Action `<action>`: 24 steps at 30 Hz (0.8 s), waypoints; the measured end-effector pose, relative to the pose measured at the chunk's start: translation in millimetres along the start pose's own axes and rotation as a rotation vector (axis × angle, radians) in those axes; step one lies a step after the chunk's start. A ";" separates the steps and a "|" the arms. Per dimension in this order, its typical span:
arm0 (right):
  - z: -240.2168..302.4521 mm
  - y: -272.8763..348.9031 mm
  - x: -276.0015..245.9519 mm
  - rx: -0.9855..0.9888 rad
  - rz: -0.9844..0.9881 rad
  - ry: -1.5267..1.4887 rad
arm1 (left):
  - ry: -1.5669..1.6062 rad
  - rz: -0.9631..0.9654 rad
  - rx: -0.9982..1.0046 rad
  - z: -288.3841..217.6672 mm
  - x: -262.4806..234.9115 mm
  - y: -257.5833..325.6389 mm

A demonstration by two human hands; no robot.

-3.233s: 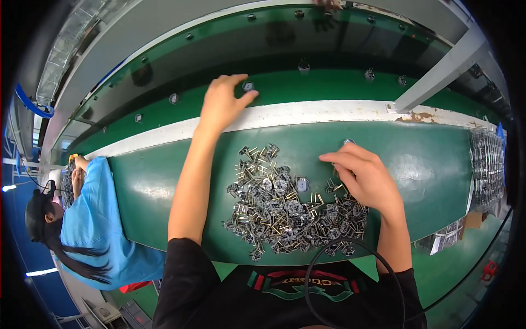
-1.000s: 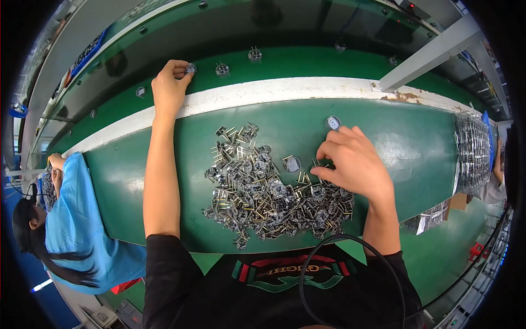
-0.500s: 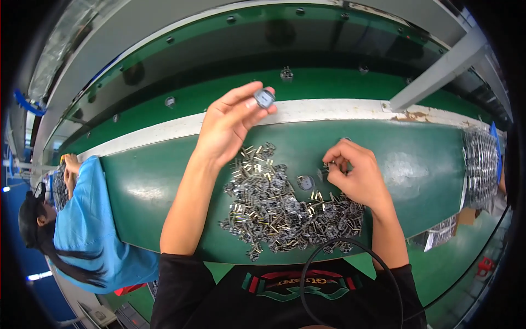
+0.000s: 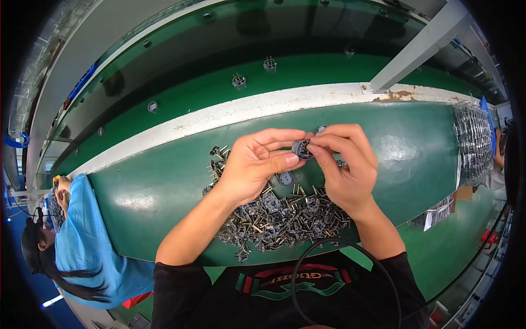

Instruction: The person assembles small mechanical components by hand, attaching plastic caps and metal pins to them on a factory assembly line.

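Over the table's middle, my left hand (image 4: 253,162) is closed on a small round grey plug housing (image 4: 297,149), its open side showing dark and metal bits. The thumb and fingers of my right hand (image 4: 346,164) are pinched together at the housing's right edge; what they grip is mostly hidden. Below both hands spreads a pile of dark parts with brass pins (image 4: 274,216). Another grey housing (image 4: 285,178) lies at the pile's far edge, under my hands. One more grey piece (image 4: 321,129) shows just beyond my right fingers.
Beyond a white rail (image 4: 219,112) runs a green strip (image 4: 189,96) bearing several spaced grey parts, one a pronged part (image 4: 270,64). A slanted grey post (image 4: 419,46) rises at right, near stacked clear trays (image 4: 472,145). A black cable (image 4: 378,255) loops before me. A blue-clad person (image 4: 98,230) works at left.
My left hand has come back from the rail to my right hand, and both meet at a housing. Another grey part now stands on the green strip near where the left hand was.
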State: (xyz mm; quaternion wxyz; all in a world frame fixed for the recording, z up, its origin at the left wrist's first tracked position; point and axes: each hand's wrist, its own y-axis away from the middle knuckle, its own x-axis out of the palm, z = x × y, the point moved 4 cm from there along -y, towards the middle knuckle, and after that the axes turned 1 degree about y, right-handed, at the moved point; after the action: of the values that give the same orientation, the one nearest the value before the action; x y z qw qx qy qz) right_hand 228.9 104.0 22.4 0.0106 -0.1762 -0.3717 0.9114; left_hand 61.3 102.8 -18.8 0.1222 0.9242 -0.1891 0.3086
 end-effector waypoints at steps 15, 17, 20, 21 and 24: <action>-14.2 -3.8 6.3 -0.035 0.146 0.117 | -0.215 -0.204 0.054 -11.8 -17.5 -11.7; -20.6 -9.1 -1.4 0.027 0.245 0.063 | -0.410 -0.368 0.149 -33.8 -38.3 -19.2; -27.8 -14.6 -5.8 -0.087 0.486 0.370 | -0.836 -0.575 0.382 -65.9 -82.0 -37.2; -22.8 -14.2 -7.0 -0.113 0.479 0.344 | -1.007 -0.616 0.428 -77.0 -101.4 -41.8; -17.4 -4.6 3.0 -0.140 0.635 0.426 | -1.207 -0.780 0.442 -100.1 -135.7 -57.8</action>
State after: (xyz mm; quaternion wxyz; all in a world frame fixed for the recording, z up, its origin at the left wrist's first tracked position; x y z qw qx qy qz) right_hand 231.3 119.5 13.1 -0.2069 -0.4683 -0.3495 0.7847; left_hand -66.8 226.2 -30.7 -0.0908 0.9358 0.1841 -0.2868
